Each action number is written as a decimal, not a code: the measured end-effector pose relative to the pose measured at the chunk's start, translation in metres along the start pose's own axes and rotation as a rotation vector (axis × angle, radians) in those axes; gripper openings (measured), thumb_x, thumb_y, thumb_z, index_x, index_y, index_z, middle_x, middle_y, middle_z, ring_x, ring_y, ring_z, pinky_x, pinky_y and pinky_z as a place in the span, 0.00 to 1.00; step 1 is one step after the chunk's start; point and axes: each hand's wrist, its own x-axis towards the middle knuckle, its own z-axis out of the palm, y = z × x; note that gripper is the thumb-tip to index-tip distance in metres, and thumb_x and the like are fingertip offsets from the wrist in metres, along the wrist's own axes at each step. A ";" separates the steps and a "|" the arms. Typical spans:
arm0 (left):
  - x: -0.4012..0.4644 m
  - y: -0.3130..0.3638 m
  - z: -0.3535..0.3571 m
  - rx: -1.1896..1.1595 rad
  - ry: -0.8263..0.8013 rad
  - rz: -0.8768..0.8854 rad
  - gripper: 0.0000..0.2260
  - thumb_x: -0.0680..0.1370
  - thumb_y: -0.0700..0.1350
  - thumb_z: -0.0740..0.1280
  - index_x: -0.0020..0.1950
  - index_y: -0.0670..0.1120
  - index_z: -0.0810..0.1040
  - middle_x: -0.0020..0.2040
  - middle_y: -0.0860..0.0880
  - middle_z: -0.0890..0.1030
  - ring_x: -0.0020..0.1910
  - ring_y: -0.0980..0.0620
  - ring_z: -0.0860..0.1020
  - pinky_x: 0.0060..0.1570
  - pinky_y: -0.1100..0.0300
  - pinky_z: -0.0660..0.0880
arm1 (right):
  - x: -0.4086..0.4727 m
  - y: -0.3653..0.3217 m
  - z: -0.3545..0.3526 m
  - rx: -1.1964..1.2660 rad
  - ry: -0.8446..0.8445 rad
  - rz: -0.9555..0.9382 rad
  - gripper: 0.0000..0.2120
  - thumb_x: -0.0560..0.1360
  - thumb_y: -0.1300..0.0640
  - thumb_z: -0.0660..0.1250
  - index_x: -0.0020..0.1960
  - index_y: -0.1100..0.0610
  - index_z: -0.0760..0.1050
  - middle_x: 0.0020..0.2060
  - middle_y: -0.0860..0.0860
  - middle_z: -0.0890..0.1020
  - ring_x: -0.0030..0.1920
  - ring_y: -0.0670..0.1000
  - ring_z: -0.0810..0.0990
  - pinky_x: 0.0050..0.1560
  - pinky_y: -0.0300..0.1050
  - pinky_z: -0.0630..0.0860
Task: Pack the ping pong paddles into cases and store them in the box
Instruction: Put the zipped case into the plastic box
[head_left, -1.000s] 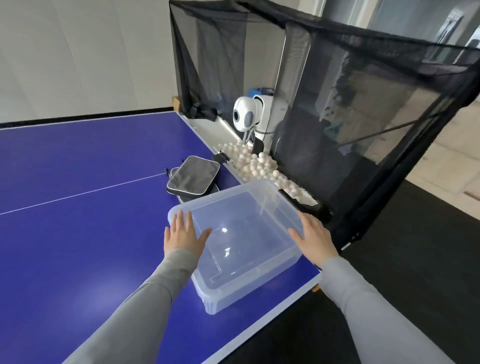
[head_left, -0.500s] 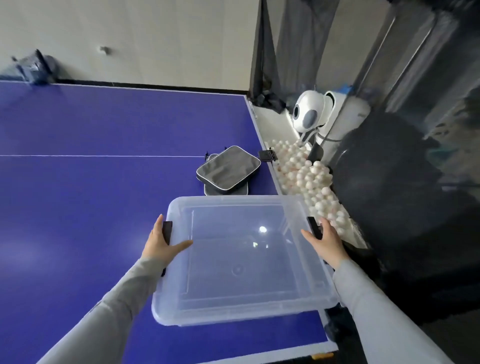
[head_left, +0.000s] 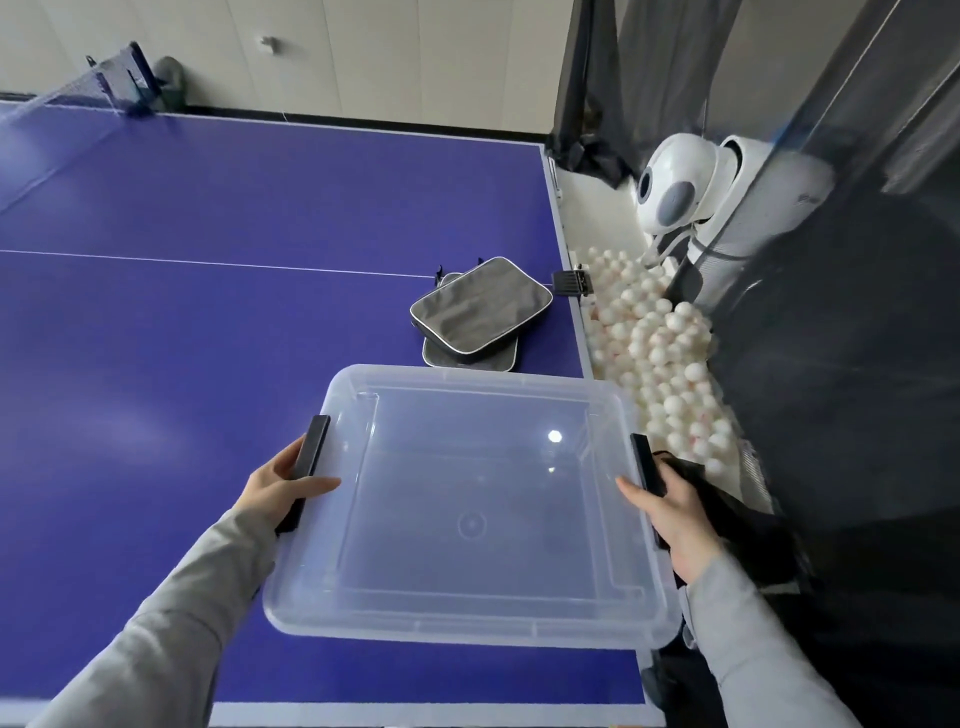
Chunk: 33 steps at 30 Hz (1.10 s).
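A clear plastic box (head_left: 332, 613) with black side latches lies empty on the near right part of the blue table. My left hand (head_left: 278, 488) grips its left rim at the latch, thumb over the edge. My right hand (head_left: 675, 512) grips the right rim by the other latch. Just beyond the box two grey zipped paddle cases (head_left: 480, 306) lie stacked, the upper one skewed across the lower. No bare paddle is in view.
The blue ping pong table (head_left: 208, 312) stretches left, its net (head_left: 78, 88) at the far left. Off the right edge lies a tray of several white balls (head_left: 660, 343), a white ball machine (head_left: 685, 187) and black catch netting (head_left: 857, 312).
Both hands moved from flat on the box's sides to gripping its rims at the latches. The box turned square to me and the view swung left, showing more table.
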 end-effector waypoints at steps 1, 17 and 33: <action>0.000 0.000 -0.001 -0.003 -0.014 -0.007 0.30 0.66 0.34 0.75 0.60 0.63 0.78 0.50 0.53 0.85 0.47 0.46 0.84 0.45 0.51 0.80 | -0.001 -0.001 -0.001 0.020 -0.010 0.015 0.12 0.73 0.61 0.71 0.55 0.50 0.79 0.45 0.46 0.85 0.45 0.47 0.83 0.46 0.44 0.78; 0.008 0.000 -0.020 0.080 -0.023 0.048 0.43 0.59 0.41 0.78 0.72 0.57 0.66 0.63 0.50 0.77 0.58 0.48 0.78 0.51 0.50 0.76 | 0.006 0.000 -0.015 -0.062 -0.099 -0.038 0.30 0.71 0.61 0.73 0.70 0.48 0.66 0.64 0.46 0.76 0.59 0.38 0.76 0.59 0.37 0.69; -0.045 -0.025 0.017 0.769 0.260 0.316 0.42 0.70 0.55 0.74 0.76 0.43 0.58 0.77 0.49 0.57 0.76 0.49 0.52 0.75 0.51 0.52 | -0.046 0.023 0.002 -0.656 0.159 -0.383 0.22 0.71 0.58 0.74 0.62 0.64 0.74 0.58 0.58 0.77 0.62 0.60 0.72 0.65 0.51 0.67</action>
